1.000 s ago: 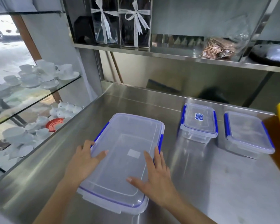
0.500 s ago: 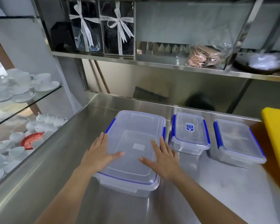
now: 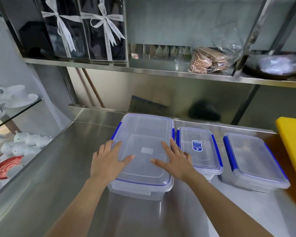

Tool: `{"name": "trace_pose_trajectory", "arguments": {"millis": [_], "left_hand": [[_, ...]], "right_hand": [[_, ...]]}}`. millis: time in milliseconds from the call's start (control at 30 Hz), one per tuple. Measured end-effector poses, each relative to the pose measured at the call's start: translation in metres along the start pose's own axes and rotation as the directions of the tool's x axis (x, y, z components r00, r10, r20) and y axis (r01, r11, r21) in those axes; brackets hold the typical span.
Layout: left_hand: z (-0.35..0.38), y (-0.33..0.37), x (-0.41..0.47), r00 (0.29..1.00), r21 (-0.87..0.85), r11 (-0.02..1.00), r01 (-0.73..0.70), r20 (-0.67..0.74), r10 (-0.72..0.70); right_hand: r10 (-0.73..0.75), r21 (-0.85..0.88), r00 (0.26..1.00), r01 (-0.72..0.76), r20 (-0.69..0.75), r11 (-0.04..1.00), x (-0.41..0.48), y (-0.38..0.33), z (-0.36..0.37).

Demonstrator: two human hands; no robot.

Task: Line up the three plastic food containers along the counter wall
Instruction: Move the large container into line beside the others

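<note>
Brushed steel counter backed by a reflective steel wall panel. Above, a steel shelf carrying two dark ribboned gift boxes and a clear bag of brown wafers. At left, a glass shelf with white cups; at right, a yellow board.

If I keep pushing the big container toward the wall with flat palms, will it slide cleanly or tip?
The big container looks empty through its clear lid, so it is probably light. The steel counter looks smooth, so it should slide easily. It is wide and low, so tipping seems unlikely. Both hands lie flat on the lid.
</note>
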State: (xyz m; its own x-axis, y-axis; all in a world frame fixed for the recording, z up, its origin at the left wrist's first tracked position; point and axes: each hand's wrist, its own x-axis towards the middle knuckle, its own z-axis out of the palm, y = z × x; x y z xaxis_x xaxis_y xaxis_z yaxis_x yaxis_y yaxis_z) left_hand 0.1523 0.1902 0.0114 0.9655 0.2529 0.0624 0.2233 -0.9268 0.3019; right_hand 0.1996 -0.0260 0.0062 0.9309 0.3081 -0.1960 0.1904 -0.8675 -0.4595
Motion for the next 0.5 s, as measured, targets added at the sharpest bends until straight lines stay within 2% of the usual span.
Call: {"name": "trace_pose_trajectory", "arguments": {"millis": [167, 233, 300, 333, 400, 467, 500], "left_hand": [[0.0, 0.001, 0.003, 0.999, -0.031, 0.999, 0.019, -0.032, -0.02], [-0.002, 0.001, -0.001, 0.982, -0.125, 0.99, 0.063, -0.168, -0.084], [-0.005, 0.001, -0.009, 0.928, -0.246, 0.953, 0.179, -0.281, -0.247], [-0.006, 0.0, -0.014, 0.906, -0.287, 0.926, 0.245, -0.272, -0.324], [-0.006, -0.005, -0.02, 0.899, -0.355, 0.873, 0.335, -0.157, -0.408], [-0.005, -0.012, -0.024, 0.918, -0.428, 0.843, 0.327, -0.069, -0.391], [-0.005, -0.015, -0.026, 0.933, -0.448, 0.847, 0.285, -0.073, -0.352]], "right_hand": [[-0.001, 0.041, 1.0, 0.001, -0.002, 0.999, 0.003, -0.001, -0.001], [0.023, 0.14, 0.996, -0.01, -0.089, 0.99, -0.003, -0.003, 0.001], [0.106, 0.317, 0.964, -0.024, -0.245, 0.948, -0.014, -0.004, 0.006], [0.168, 0.399, 0.939, -0.037, -0.3, 0.916, -0.019, -0.005, 0.01], [0.255, 0.519, 0.925, -0.076, -0.283, 0.851, -0.027, -0.007, 0.021], [0.27, 0.614, 0.938, -0.084, -0.217, 0.785, -0.029, -0.01, 0.03], [0.272, 0.637, 0.939, -0.078, -0.212, 0.767, -0.029, -0.012, 0.032]]}}
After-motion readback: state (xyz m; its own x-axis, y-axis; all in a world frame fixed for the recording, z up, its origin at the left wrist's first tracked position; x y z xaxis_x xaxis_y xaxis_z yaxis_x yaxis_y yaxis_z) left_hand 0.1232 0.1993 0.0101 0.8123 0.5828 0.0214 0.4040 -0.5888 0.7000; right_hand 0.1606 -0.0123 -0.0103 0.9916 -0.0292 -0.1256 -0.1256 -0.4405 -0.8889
